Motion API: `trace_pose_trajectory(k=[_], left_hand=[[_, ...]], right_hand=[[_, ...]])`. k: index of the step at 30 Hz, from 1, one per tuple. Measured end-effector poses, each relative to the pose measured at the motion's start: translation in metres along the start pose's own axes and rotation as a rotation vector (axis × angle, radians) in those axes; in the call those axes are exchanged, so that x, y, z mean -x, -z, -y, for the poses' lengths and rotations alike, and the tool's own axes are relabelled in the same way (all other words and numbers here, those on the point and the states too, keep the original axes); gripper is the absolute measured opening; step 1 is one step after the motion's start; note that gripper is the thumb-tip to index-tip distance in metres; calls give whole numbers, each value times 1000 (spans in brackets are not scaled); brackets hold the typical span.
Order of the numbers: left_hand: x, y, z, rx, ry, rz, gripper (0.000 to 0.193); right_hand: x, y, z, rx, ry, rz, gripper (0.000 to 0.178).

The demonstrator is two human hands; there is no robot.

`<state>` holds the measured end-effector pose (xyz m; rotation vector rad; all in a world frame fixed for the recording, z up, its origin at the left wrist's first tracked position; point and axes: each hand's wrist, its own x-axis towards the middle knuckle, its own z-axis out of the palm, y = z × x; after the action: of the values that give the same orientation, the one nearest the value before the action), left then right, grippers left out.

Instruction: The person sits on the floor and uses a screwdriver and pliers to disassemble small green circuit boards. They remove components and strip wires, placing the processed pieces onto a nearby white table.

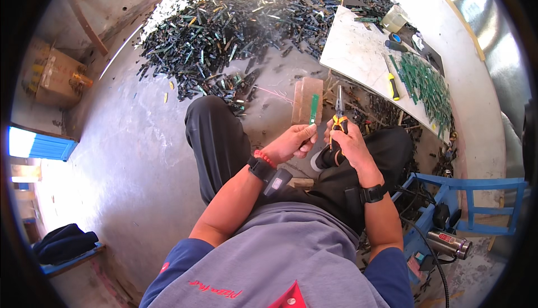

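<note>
My left hand [294,141] pinches the lower end of a narrow green strip [314,106], which looks like a piece of circuit board and points away from me. Beside it, my right hand [352,143] is wrapped round the orange and black handles of long-nose pliers [339,104]. The pliers' metal jaws point up and away, just right of the strip and apart from it. Behind the strip, a reddish-brown brick-like block [301,96] lies on the floor between my knees. Both hands are held above my lap.
A large heap of dark strips [224,39] covers the floor ahead. On a white board [356,50] at right lie many green strips [423,84], a yellow-black tool [393,87] and a tape roll [395,37]. Near my right elbow are a blue frame [493,183] and a steel flask [448,245].
</note>
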<state>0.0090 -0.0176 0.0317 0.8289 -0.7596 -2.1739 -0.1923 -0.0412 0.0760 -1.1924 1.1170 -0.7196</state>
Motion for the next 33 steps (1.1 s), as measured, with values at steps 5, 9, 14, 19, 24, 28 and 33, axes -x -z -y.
trace_pose_trajectory(k=[5, 9, 14, 19, 24, 28, 33], left_hand=[[-3, 0, 4, -39, -20, -42, 38], [-4, -1, 4, -36, -41, -53, 38], [-2, -7, -4, 1, -2, -22, 38], [-3, -5, -2, 15, -7, -10, 37], [-3, -6, -2, 10, -11, -6, 37], [-2, -6, -3, 7, -6, -14, 37], [-1, -5, -3, 44, -22, 35, 37]], right_hand=[[5, 6, -14, 375, 68, -12, 20], [21, 3, -26, 513, -13, 39, 21], [30, 0, -39, 510, -63, 89, 20], [29, 0, -41, 438, -76, 110, 21], [28, -1, -44, 379, -88, 147, 21], [28, -4, -43, 333, -109, 165, 23], [33, -11, -27, 53, -192, 242, 18]])
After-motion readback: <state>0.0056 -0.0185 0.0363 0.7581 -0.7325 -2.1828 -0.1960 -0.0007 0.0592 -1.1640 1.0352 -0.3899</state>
